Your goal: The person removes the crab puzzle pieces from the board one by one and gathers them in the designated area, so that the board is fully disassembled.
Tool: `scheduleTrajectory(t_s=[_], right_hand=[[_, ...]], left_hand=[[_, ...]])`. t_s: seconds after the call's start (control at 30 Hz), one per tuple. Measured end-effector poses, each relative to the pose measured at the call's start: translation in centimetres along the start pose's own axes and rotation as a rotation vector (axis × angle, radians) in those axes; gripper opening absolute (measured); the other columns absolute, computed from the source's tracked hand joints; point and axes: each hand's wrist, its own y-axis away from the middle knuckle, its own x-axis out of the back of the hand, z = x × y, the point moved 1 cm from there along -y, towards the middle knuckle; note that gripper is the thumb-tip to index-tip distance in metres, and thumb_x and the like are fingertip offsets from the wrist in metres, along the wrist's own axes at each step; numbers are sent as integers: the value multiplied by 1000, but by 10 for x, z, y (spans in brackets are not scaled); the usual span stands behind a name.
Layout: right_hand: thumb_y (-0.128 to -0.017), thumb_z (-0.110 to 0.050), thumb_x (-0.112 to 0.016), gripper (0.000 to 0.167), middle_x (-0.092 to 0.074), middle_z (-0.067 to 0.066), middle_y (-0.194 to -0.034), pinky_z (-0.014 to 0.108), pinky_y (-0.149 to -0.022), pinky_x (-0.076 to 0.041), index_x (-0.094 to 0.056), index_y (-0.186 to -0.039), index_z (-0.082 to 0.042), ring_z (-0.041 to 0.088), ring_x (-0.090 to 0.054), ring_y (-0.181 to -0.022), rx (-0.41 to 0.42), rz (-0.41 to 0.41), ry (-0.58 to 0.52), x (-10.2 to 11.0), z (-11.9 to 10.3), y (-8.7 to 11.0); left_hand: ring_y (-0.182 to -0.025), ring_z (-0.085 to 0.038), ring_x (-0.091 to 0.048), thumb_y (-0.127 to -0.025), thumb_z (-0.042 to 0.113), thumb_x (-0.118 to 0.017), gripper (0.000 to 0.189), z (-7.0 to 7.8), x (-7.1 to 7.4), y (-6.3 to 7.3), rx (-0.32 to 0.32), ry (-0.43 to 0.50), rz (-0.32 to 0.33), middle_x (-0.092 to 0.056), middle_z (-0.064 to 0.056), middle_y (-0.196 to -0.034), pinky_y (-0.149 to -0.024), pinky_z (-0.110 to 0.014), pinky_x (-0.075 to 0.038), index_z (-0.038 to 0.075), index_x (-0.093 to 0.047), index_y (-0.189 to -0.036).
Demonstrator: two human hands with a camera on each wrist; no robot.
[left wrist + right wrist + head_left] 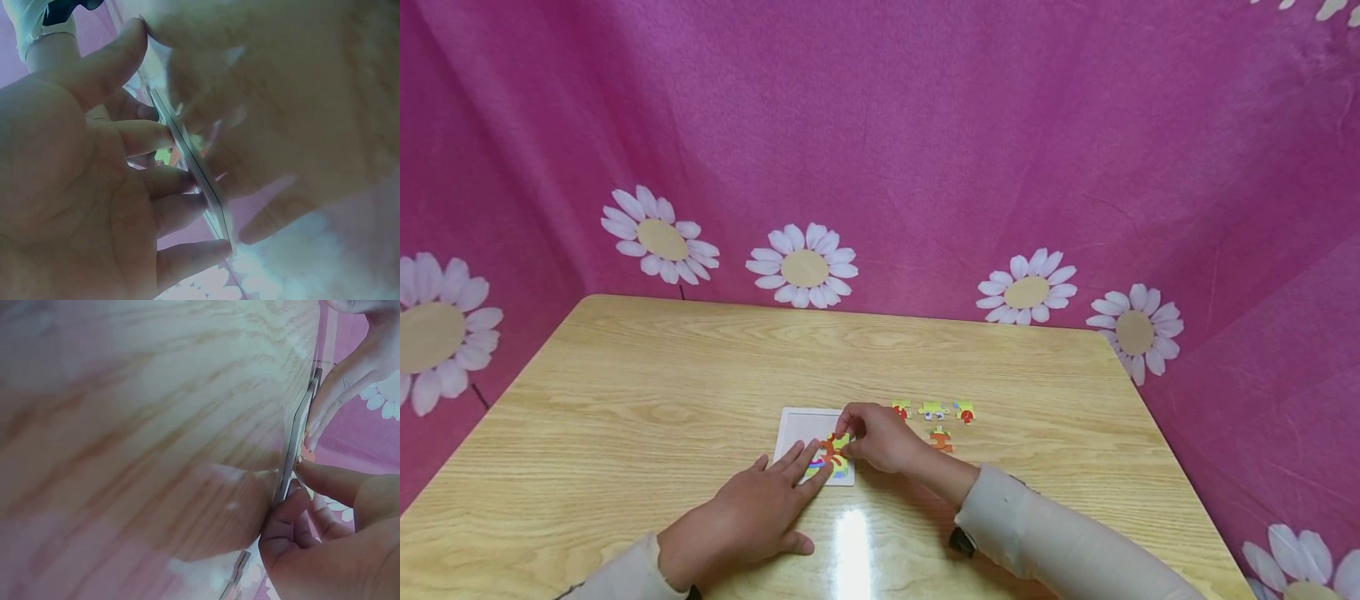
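Note:
A white square puzzle tray lies on the table, with colourful jigsaw pieces fitted in its near right part. My left hand rests with spread, straight fingers on the tray and the pieces, its thumb out to the side. At the tray's right side, my right hand pinches a yellow-green and orange jigsaw piece between thumb and fingers. The right wrist view shows the right fingertips low against the tray edge. How far that piece sits in its place is hidden by the fingers.
Several loose jigsaw pieces lie right of the tray, past the right hand; an orange one is nearest the forearm. The wooden table meets a pink curtain with white flowers at the back and sides.

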Motion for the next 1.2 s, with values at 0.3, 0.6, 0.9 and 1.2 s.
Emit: scheduleTrajectory(t_s=[0.3,0.6,0.9,1.2], right_hand=[[-89,-2,-77,13,-62,-6,-73,24,-67,-42,-67,-86,-11,8,-54,-70,19,4,-7,-1,0,-1],[-91,-3,-76,11,-64,-5,-73,24,-68,-43,-70,-84,-10,7,-55,-69,23,15,-31,0,-3,2],[-89,-1,-77,12,-62,-6,-70,22,-65,-42,-71,-82,-7,6,-52,-67,-2,34,-112,-1,2,0],[-91,-2,-75,14,-58,-7,-68,21,-60,-40,-69,-80,-8,6,-50,-64,-21,52,-80,-3,2,-3]], left_hand=[[-154,-35,-30,-86,55,-76,90,0,0,0,-2,-3,12,-28,-19,-168,-111,-61,-40,11,-44,-157],[-154,-35,-30,-86,54,-76,90,1,0,0,2,6,12,-28,-20,-167,-112,-61,-40,10,-44,-157],[-153,-35,-31,-85,53,-77,89,2,0,-1,8,-13,10,-30,-20,-166,-112,-61,-40,10,-46,-156],[-152,-33,-35,-84,54,-79,89,6,3,-4,36,-55,-8,-35,-19,-164,-113,-58,-40,10,-48,-155]])
